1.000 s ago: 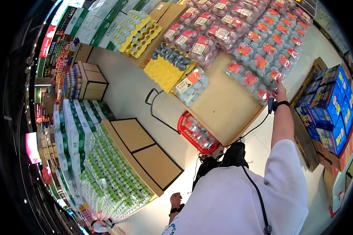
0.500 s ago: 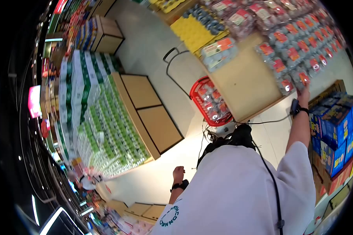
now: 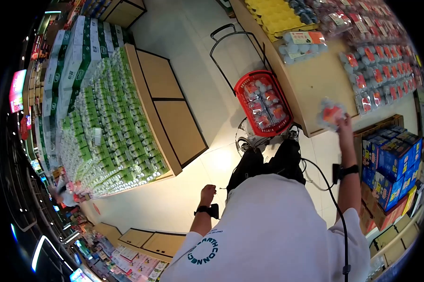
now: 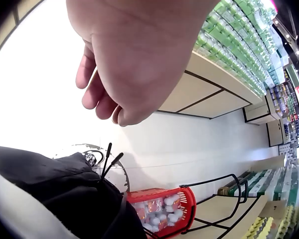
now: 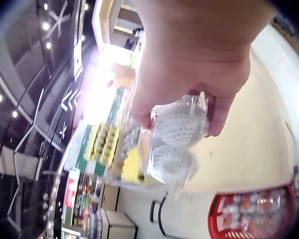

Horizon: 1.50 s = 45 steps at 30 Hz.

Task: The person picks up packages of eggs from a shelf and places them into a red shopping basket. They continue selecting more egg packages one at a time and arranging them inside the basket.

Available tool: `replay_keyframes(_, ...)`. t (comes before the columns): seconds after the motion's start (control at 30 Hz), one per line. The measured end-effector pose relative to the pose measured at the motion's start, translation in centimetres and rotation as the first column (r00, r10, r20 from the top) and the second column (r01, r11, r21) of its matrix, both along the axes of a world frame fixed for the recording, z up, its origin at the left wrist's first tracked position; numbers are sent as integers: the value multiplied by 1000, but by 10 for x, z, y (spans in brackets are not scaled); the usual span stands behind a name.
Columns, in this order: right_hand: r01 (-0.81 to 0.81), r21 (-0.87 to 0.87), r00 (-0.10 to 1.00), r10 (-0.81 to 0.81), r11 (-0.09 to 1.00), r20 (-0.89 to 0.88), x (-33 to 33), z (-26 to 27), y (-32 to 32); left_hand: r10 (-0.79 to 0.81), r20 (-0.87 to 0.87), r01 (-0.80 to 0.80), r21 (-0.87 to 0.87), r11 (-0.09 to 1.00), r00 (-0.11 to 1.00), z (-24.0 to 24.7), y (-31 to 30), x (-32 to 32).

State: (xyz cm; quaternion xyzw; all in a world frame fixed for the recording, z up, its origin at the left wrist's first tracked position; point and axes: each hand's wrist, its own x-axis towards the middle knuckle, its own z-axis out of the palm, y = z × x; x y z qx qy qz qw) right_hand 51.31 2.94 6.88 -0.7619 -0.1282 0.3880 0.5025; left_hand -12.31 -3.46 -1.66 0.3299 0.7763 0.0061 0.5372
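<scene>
My right hand (image 3: 345, 126) grips a clear plastic pack of eggs (image 3: 332, 113) with a red-orange label, at the near right corner of the display table. In the right wrist view, thumb and fingers pinch the upper end of the pack (image 5: 175, 137), and pale eggs in white netting show through. A red basket (image 3: 240, 96) stands on the floor left of the table, in front of my legs, with several similar packs inside. My left hand (image 3: 207, 193) hangs free near my waist; in the left wrist view its fingers (image 4: 92, 92) are loosely curled around nothing.
Rows of labelled egg packs (image 3: 379, 77) and a yellow egg tray (image 3: 270, 19) sit on the wooden display table (image 3: 315, 77). The basket's black pull handle (image 3: 228, 27) stands up behind it. Blue boxes (image 3: 393, 160) are stacked at right, green-white goods (image 3: 108, 122) at left.
My right hand has taken a pack from the table's near row and brought it left, over the corner by the basket. The view has swung right. My left hand still hangs free.
</scene>
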Motion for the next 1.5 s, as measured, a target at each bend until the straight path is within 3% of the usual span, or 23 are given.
replay_keyframes(0.07,-200,-64,978,203,978,55,-55,-34,18,27,16,-27,8,1000,1000,-2,5,-17)
replay_keyframes(0.13,-254,19,960,254,967,-115,-109,-89,38,22,1,-22,-5,1000,1000,-11,-2,-36)
replay_keyframes(0.2,-273,145,948,292,951,-129,-148,-188,58,-21,-2,21,-24,999,1000,-16,-15,-47)
replay_keyframes(0.3,-269,-1,943,263,963,-204,-201,-236,110,21,15,-19,-116,993,1000,-24,-50,-56)
replay_keyframes(0.37,-451,-356,862,503,818,63,-219,-245,148,118,23,-110,-221,969,993,-29,-78,-61)
replay_keyframes(0.4,-465,-371,855,517,804,48,-222,-263,159,190,21,-176,-287,942,982,-26,-91,-62)
replay_keyframes(0.47,-339,83,889,348,937,-299,-235,-308,182,203,-8,-195,-304,932,979,-25,-122,-65)
replay_keyframes(0.6,-401,39,914,403,915,-42,-227,-445,220,294,-119,-317,-424,848,948,-9,-162,-57)
replay_keyframes(0.77,-287,56,957,289,956,-35,-217,-477,227,258,-99,-270,-537,799,961,-20,-214,-62)
replay_keyframes(0.8,-284,45,958,286,958,-34,-215,-477,226,312,-89,-312,-520,795,946,-26,-225,-65)
replay_keyframes(0.87,-479,-256,778,541,840,320,-215,-464,224,305,-57,-293,-483,825,951,-29,-218,-64)
replay_keyframes(1.0,-472,-331,777,563,817,280,-222,-430,237,353,-3,-318,-437,841,936,-41,-182,-55)
replay_keyframes(1.07,-436,-212,813,484,874,324,-225,-439,231,333,0,-299,-437,848,943,-37,-155,-46)
replay_keyframes(1.13,-481,-327,763,572,814,301,-215,-433,222,228,-1,-211,-383,900,974,-30,-124,-32)
replay_keyframes(1.2,-372,-240,568,424,897,705,-206,-445,205,256,15,-233,-365,901,967,-29,-119,-31)
replay_keyframes(1.23,-362,-56,802,341,931,490,-207,-414,205,254,11,-232,-373,898,967,-30,-119,-32)
replay_keyframes(1.27,-347,38,915,330,937,231,-204,-382,200,250,11,-227,-378,897,968,-31,-115,-31)
replay_keyframes(1.3,-307,128,948,314,943,-44,-198,-348,192,249,20,-226,-359,906,968,-27,-102,-24)
replay_keyframes(1.33,-370,175,911,393,913,-128,-189,-310,181,216,55,-185,-343,921,975,-23,-91,-19)
replay_keyframes(1.37,-419,220,866,461,881,-194,-176,-264,170,229,35,-203,-346,916,973,-21,-83,-15)
replay_keyframes(1.4,-517,131,838,531,846,-122,-162,-207,158,232,20,-210,-351,912,973,-21,-75,-13)
replay_keyframes(1.43,-514,231,836,543,826,-80,-146,-171,140,270,24,-243,-370,897,962,-27,-75,-17)
replay_keyframes(1.5,-552,100,833,553,828,23,-104,-72,117,167,-4,-156,-371,915,986,-20,-54,-4)
